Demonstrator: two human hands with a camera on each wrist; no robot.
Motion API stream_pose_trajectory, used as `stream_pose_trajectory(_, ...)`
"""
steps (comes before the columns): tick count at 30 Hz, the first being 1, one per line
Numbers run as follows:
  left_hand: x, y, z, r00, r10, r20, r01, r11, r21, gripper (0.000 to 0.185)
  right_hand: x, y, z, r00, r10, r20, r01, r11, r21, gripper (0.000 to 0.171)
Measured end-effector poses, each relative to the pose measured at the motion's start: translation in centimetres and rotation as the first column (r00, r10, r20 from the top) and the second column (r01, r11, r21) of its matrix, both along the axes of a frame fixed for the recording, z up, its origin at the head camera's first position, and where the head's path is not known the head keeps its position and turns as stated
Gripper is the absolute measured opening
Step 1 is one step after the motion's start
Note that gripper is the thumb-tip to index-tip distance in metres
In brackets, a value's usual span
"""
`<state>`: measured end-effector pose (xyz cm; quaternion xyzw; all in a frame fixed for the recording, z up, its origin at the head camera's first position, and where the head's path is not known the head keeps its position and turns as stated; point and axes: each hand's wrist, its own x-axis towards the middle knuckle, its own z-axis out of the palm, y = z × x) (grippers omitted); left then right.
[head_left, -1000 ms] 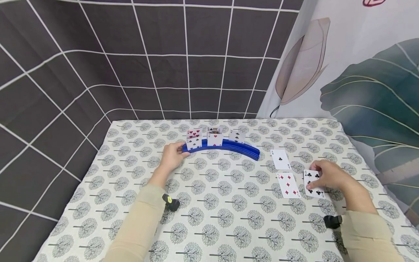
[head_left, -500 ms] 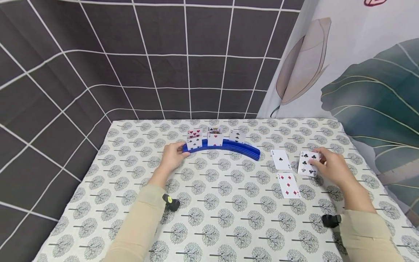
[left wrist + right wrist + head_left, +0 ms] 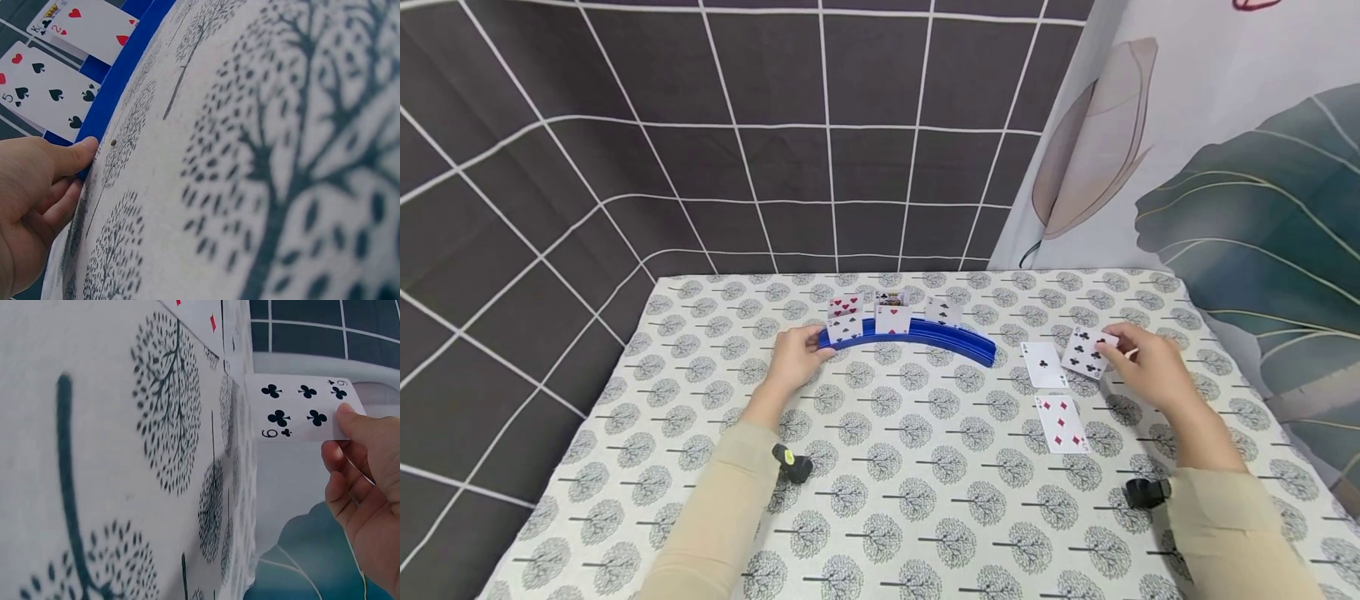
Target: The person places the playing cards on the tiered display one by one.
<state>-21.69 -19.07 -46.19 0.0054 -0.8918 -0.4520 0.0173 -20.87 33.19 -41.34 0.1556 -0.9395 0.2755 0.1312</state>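
Item: I pinch the six of clubs (image 3: pixel 1087 351) in my right hand (image 3: pixel 1146 367), right of the blue card rack (image 3: pixel 925 334); my left hand (image 3: pixel 795 357) grips the rack's left end.

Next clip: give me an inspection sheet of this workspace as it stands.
Surface: table under a tree-print cloth.
Job's things: curved blue card holder with cards standing in it; six of clubs lifted off the table; ace of clubs and a diamonds card lying face up.
Clutter: nothing seen.
Hands: left hand grips the holder's left end; right hand pinches the six of clubs.
Cables: nothing seen.
Surroundings: dark grid backdrop; leaf-print curtain.
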Motion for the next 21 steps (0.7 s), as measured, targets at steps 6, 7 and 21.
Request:
stream_pose_trajectory(6, 0.0, 0.0, 0.0, 1.0, 0.002, 0.002, -0.002, 1.0, -0.01, 0.051, -0.2, -0.8, 0.4, 1.0, 0.001, -0.003, -0.001, 1.0, -0.031, 0.024)
stream_pose_trajectory(7, 0.0, 0.0, 0.0, 1.0, 0.002, 0.001, -0.002, 1.0, -0.011, 0.05, -0.2, -0.9, 0.4, 1.0, -0.001, -0.003, 0.001, 0.999, -0.032, 0.024)
stream_pose_trajectory(21, 0.1, 0.1, 0.3, 1.0, 0.003, 0.021, -0.003, 1.0, -0.004, 0.051, -1.0, -2.9, 1.0, 0.999, 0.023, -0.027, -0.024, 0.999, -0.024, 0.026)
